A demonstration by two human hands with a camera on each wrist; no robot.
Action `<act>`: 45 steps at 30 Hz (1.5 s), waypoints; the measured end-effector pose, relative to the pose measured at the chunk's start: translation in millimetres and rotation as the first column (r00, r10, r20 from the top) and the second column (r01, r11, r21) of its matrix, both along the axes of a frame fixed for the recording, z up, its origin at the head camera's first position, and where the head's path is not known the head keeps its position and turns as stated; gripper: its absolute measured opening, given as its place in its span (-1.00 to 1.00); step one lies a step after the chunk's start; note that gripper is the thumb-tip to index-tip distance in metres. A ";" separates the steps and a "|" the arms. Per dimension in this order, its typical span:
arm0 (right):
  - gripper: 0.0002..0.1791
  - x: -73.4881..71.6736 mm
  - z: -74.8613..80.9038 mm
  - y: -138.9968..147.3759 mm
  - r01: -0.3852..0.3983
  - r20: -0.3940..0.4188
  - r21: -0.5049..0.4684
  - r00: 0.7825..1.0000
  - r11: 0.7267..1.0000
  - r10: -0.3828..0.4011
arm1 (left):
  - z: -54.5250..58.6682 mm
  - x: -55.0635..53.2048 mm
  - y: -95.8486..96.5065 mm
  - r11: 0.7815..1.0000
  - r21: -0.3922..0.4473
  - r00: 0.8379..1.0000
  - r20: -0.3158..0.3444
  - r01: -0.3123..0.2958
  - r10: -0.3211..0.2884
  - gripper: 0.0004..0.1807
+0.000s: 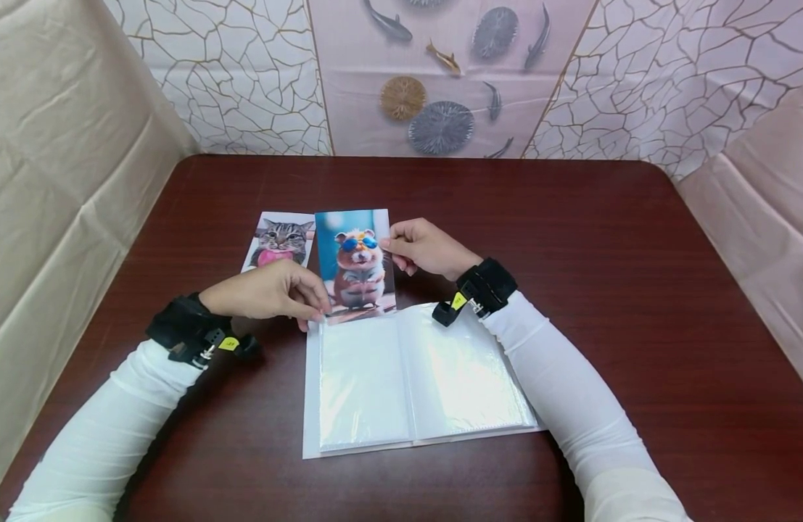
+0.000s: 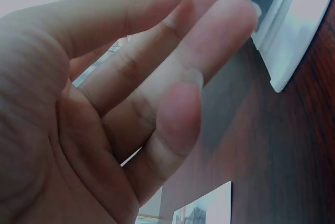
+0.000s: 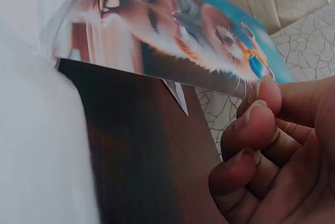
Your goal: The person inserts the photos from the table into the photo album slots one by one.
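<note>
A glossy photo of a hamster in blue sunglasses (image 1: 360, 272) stands at the top of the left page of an open photo album (image 1: 362, 391) with clear pockets. Its bottom edge meets the pocket's upper edge; in the right wrist view, clear film lies by that end. My right hand (image 1: 427, 249) pinches the photo's right edge between thumb and fingertips, its other fingers (image 3: 233, 174) curled. At the lower left corner, my left hand (image 1: 277, 291) pinches the photo near the pocket's edge. The left contact is partly hidden in the left wrist view, where several fingers (image 2: 220, 30) show.
A cat photo (image 1: 280, 239) lies on the dark wooden table (image 1: 636, 326) behind my left hand, partly covered by that hand and the hamster photo. Pale cloth (image 1: 68, 145) hangs at the sides, and a patterned cloth (image 1: 440, 72) hangs at the back.
</note>
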State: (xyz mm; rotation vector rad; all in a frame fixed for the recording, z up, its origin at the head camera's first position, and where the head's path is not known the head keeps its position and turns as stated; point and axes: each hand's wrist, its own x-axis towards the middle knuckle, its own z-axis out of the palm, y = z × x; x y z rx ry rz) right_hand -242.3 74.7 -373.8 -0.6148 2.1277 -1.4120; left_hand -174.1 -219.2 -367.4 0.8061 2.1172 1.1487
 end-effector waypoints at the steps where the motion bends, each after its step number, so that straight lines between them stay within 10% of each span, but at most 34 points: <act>1: -0.72 0.0 -0.5 -0.2 -0.002 0.003 -0.001 1.000 1.000 0.002 | -0.1 -0.1 -0.1 1.000 -0.004 1.000 -0.001 0.004 -0.004 -0.82; 17: -0.88 1.3 -3.3 -1.0 -0.008 0.047 -0.010 0.999 1.000 0.009 | -3.3 0.4 1.8 0.999 -0.046 0.999 -0.050 0.004 -0.006 -0.82; 25: -0.24 0.5 -3.4 -1.5 -0.036 0.006 -0.052 0.999 0.998 0.036 | -4.8 -0.8 3.1 0.999 -0.044 1.000 -0.025 0.004 -0.005 -0.83; 45: -0.45 0.1 -3.5 -1.7 -0.030 -0.067 -0.040 0.997 0.999 0.027 | -11.7 -2.3 2.7 0.997 -0.071 0.999 -0.017 -0.031 0.030 -0.84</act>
